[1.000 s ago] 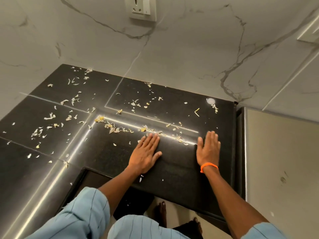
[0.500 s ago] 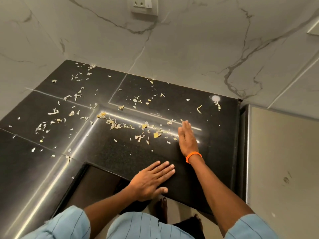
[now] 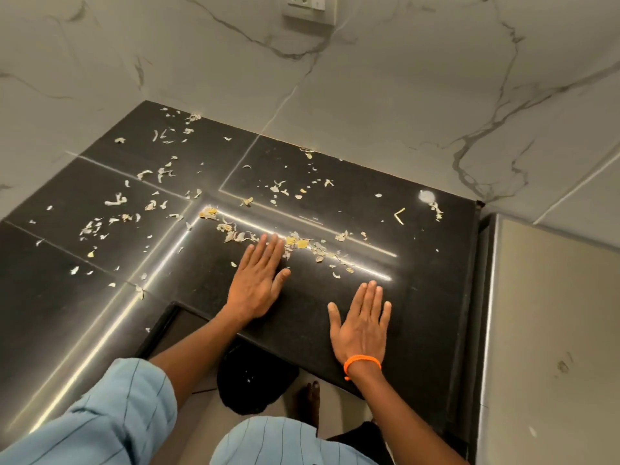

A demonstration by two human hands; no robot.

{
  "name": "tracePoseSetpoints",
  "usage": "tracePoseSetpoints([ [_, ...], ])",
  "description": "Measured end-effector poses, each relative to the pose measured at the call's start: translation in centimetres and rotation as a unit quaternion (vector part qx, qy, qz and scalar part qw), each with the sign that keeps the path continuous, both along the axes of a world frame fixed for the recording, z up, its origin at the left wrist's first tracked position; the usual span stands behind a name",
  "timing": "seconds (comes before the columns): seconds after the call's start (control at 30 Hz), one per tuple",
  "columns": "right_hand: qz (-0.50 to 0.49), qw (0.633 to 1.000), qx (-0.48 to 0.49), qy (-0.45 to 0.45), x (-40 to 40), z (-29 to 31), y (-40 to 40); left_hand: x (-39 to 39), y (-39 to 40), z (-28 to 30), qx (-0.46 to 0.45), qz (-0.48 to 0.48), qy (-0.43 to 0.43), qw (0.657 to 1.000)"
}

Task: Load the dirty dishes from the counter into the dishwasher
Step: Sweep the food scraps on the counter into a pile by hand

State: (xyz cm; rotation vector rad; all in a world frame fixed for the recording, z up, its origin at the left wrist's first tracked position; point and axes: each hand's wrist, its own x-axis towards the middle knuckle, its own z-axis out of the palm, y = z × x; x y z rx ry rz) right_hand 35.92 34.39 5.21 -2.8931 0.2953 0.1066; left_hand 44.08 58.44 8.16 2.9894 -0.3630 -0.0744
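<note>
Hands shifted across glossy black counter

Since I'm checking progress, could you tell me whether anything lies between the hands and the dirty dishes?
No dishes or dishwasher are in view. Both the left hand and right hand lie flat on the black counter, amid scattered peel scraps.

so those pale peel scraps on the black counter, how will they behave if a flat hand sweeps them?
The peel scraps look thin, curled and papery, so probably very light and floppy; they would slide rather than roll. The counter is glossy, so most should push along easily, though the flattest flakes may slip under the left hand and its fingers. Pinching single bits looks fiddly.
</note>
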Motion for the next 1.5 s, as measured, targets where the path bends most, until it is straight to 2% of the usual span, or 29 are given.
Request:
tracePoseSetpoints([
  [0.1,-0.029,0.999,0.037,-0.011,2.9,0.5,3.1,-2.4,-0.6,0.2,-0.006,-0.042,-0.003,0.999],
  [0.2,0.086,0.994,0.068,0.023,7.1,0.3,4.2,-4.9,-1.4,-0.8,0.003,-0.068,0.031,0.997],
  [0.27,0.161,0.972,0.169,0.022,9.9,0.5,3.7,-6.3,-2.3,-1.5,0.004,-0.085,0.056,0.995],
  [0.33,0.145,0.953,0.262,-0.050,11.2,1.2,1.8,-7.0,-3.6,-2.0,0.010,-0.110,0.064,0.992],
  [0.4,0.064,0.956,0.239,-0.155,11.4,1.2,-1.4,-6.7,-5.4,-2.1,0.012,-0.139,0.061,0.988],
  [0.47,-0.004,0.966,0.189,-0.176,10.5,0.6,-5.2,-5.8,-7.5,-2.0,0.009,-0.171,0.065,0.983],
  [0.63,-0.077,0.989,0.057,-0.110,7.6,-1.3,-12.7,-1.7,-11.5,-1.8,0.011,-0.193,0.081,0.978],
  [0.73,-0.108,0.992,0.012,-0.056,7.1,-1.7,-14.8,0.8,-11.1,-1.8,0.011,-0.169,0.075,0.983],
  [0.9,-0.167,0.985,-0.028,-0.017,9.8,-1.0,-15.0,3.6,-9.4,-1.3,0.001,-0.101,0.067,0.993],
  [1.0,-0.150,0.989,-0.010,0.017,12.8,-0.3,-13.8,3.8,-9.2,-1.2,-0.004,-0.074,0.058,0.996],
  [1.1,-0.004,0.999,0.029,0.046,16.1,0.4,-11.6,4.1,-9.4,-1.4,-0.011,-0.065,0.058,0.996],
  [1.17,0.097,0.988,0.110,0.052,17.8,1.0,-10.6,4.4,-9.3,-1.3,-0.012,-0.061,0.055,0.997],
  [1.2,0.117,0.983,0.137,0.035,18.4,1.2,-10.6,4.7,-9.2,-1.3,-0.012,-0.060,0.057,0.997],
  [1.27,0.078,0.988,0.131,-0.015,19.2,0.8,-11.9,4.9,-9.3,-1.3,-0.009,-0.061,0.056,0.997],
  [1.37,-0.060,0.995,0.074,-0.036,19.8,-0.2,-15.7,4.8,-9.2,-1.4,-0.014,-0.059,0.057,0.997],
  [1.5,-0.074,0.996,0.047,-0.012,21.6,-0.3,-19.5,5.0,-9.4,-1.6,-0.017,-0.053,0.049,0.997],
])
